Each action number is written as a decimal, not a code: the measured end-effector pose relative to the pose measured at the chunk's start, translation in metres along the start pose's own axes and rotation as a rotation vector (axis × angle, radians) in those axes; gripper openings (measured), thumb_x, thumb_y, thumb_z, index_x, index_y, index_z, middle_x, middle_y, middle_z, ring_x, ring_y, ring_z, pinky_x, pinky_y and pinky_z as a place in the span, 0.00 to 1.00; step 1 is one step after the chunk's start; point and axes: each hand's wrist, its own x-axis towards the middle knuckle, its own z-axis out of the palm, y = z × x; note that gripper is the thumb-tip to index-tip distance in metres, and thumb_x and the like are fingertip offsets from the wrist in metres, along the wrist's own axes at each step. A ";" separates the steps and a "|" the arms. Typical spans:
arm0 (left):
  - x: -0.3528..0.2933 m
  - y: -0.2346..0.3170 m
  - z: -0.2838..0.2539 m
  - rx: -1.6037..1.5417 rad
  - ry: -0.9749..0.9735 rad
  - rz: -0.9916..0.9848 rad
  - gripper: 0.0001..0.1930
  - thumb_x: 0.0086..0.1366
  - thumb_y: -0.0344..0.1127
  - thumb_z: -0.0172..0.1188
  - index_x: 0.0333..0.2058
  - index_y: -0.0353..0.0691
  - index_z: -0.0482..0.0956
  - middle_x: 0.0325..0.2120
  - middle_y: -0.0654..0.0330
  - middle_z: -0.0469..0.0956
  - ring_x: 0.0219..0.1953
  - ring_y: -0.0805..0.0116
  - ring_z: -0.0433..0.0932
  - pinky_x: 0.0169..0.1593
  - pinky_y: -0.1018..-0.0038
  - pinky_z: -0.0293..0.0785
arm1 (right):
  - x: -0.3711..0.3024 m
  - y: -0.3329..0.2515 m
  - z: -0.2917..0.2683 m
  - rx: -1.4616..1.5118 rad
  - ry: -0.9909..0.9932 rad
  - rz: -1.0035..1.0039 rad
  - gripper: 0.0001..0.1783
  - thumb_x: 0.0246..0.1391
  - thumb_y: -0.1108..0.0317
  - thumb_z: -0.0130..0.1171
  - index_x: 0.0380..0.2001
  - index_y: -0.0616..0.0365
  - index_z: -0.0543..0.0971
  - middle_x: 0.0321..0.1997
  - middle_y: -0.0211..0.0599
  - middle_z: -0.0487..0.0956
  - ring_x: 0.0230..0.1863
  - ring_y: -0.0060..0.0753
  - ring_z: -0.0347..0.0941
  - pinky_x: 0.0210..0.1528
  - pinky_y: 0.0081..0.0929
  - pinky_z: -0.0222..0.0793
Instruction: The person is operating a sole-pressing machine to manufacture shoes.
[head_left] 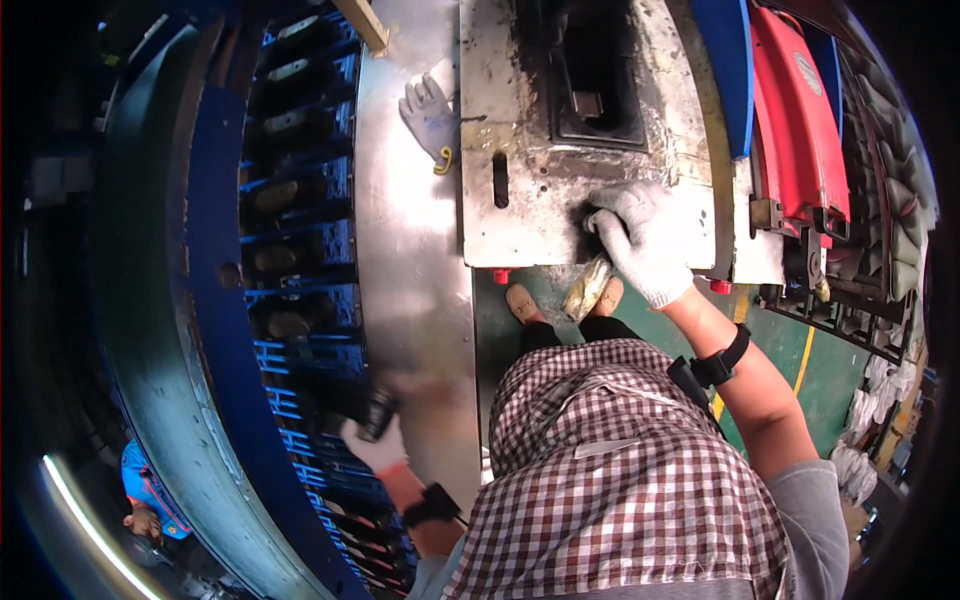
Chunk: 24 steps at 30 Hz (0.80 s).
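My left hand, in a white glove, is closed around a black object beside the blue racks. The object is smeared by motion, and its kind cannot be made out. My right hand, also in a white glove, rests at the near edge of a stained light metal worktop. Its fingers are curled in and the thumb is pressed against them. Whatever may be in them is hidden. A yellowish crumpled thing shows just below that edge, near my right wrist.
Blue racks bearing dark pieces run along the left. A metal ledge lies between them and the worktop, with a loose grey glove on it. A dark recess opens in the worktop. Red machine housing stands right. A person is at far left.
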 end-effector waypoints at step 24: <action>-0.124 0.391 0.351 -0.299 -0.774 1.062 0.46 0.66 0.38 0.67 0.77 0.37 0.51 0.73 0.44 0.62 0.75 0.48 0.61 0.77 0.53 0.51 | 0.145 0.052 0.028 -0.138 0.139 0.446 0.42 0.50 0.42 0.69 0.68 0.40 0.75 0.72 0.54 0.68 0.60 0.58 0.74 0.59 0.47 0.74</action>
